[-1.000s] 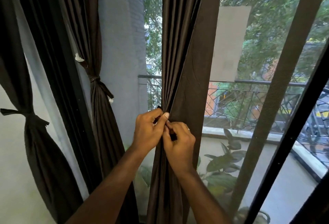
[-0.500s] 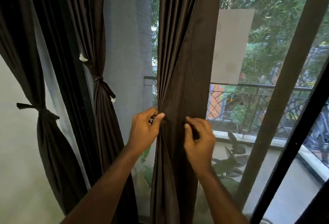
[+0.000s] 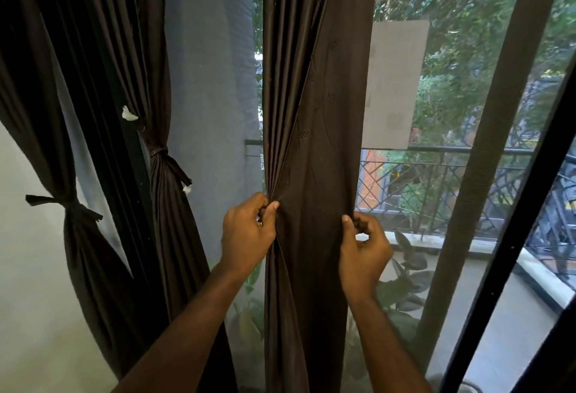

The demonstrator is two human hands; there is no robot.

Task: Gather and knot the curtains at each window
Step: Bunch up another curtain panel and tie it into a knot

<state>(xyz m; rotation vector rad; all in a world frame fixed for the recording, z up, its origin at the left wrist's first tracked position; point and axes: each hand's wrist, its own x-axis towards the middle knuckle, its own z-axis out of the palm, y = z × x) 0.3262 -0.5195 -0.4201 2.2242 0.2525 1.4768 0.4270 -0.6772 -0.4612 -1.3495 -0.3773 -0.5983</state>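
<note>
Balcony greenery and a railing (image 3: pixel 436 155) show through the glass behind the brown curtain (image 3: pixel 314 143) I'm working, which hangs loose down the middle of the window. My left hand (image 3: pixel 246 233) pinches its pleated left edge; my right hand (image 3: pixel 363 246), touching the left a second ago, has slid out to grip the right edge, spreading the panel flat. I read that as measuring the width before bunching. Two tied curtains (image 3: pixel 78 211) hang at the left frame.
</note>
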